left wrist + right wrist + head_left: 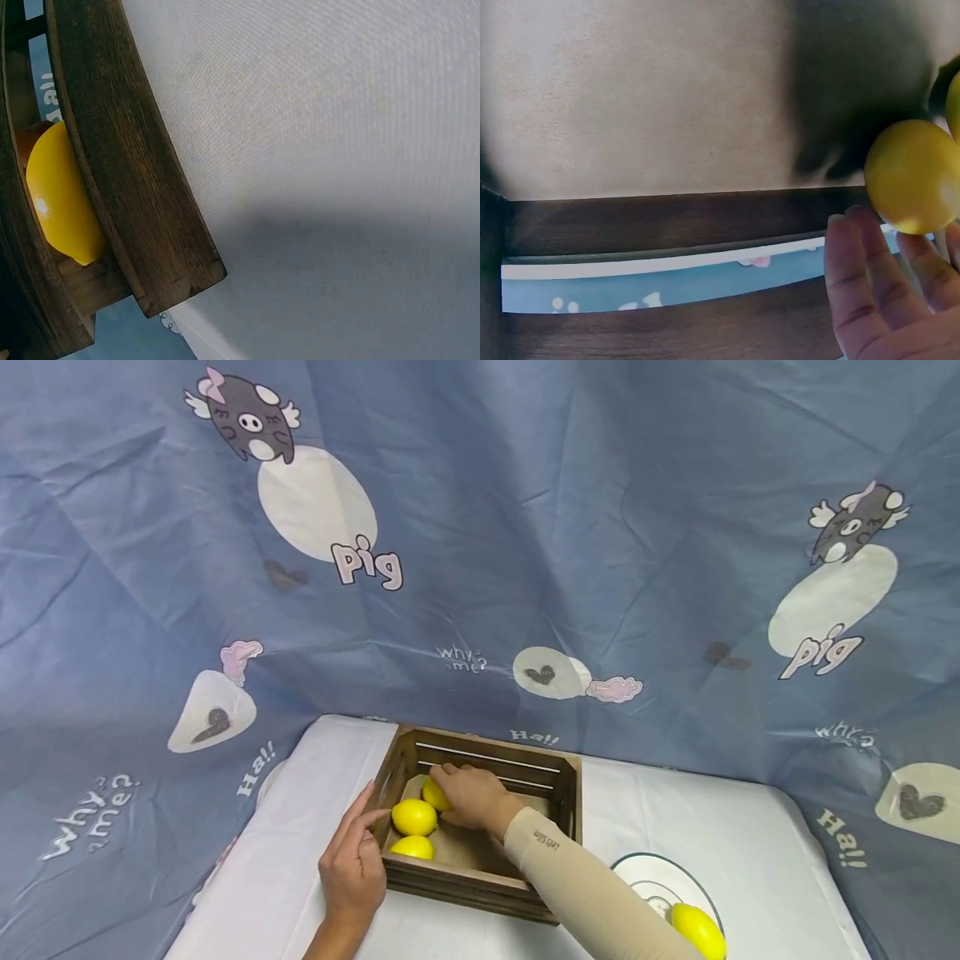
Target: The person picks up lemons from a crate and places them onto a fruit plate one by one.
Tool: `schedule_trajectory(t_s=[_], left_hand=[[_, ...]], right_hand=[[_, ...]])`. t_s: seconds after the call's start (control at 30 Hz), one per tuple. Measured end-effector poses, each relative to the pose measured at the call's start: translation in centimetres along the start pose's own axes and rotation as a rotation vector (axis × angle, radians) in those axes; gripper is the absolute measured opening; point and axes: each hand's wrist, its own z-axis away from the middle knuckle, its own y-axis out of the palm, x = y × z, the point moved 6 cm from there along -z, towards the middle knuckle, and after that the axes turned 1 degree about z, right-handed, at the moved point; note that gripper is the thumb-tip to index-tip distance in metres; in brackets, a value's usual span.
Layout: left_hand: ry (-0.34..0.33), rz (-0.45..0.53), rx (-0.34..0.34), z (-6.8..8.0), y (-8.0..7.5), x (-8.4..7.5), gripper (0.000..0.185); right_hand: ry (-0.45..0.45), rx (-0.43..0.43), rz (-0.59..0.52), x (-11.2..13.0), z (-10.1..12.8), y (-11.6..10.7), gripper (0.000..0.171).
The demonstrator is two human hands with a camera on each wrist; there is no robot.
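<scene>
A dark wooden slatted crate (480,892) holds three yellow lemons at its left end. The right hand (474,797) reaches inside and pinches the rear lemon (433,793); in the right wrist view fingers (922,274) lie against that lemon (911,176), while two others extend beside it. The left hand (354,864) rests with extended fingers against the crate's left wall, one fingertip at the rim near the middle lemon (414,818). Closest to the front wall lies another lemon (412,847). Between the slats, the left wrist view shows a lemon (64,199).
At the front right, a white plate (678,878) with a dark rim line carries another lemon (699,931), partly behind the right sleeve (600,893). A white cloth (742,810) covers the table. Blue printed fabric (465,527) hangs behind and at both sides.
</scene>
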Motion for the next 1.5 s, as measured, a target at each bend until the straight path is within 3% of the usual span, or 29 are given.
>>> schedule_trajectory(t_s=[0.2, 0.57, 0.93, 1.27, 1.5], left_hand=[[0.014, 0.009, -0.006, 0.0, 0.0, -0.1, 0.036], [0.000, -0.008, -0.011, 0.2, 0.1, 0.1, 0.037], [-0.006, 0.005, -0.022, 0.1, 0.0, 0.1, 0.037], [0.001, 0.011, -0.027, 0.2, 0.0, 0.2, 0.037], [-0.006, -0.002, -0.020, 0.3, 0.1, 0.3, 0.037]], right_hand=[[0.004, 0.007, 0.063, 0.4, 0.1, 0.2, 0.062], [0.018, 0.125, 0.062, 0.4, 0.4, 1.4, 0.050], [0.098, 0.250, 0.118, 0.1, 0.7, 1.8, 0.053], [0.104, 0.260, 0.116, 0.1, 0.7, 1.9, 0.054], [0.113, 0.230, 0.056, -0.3, 0.8, 1.3, 0.054]])
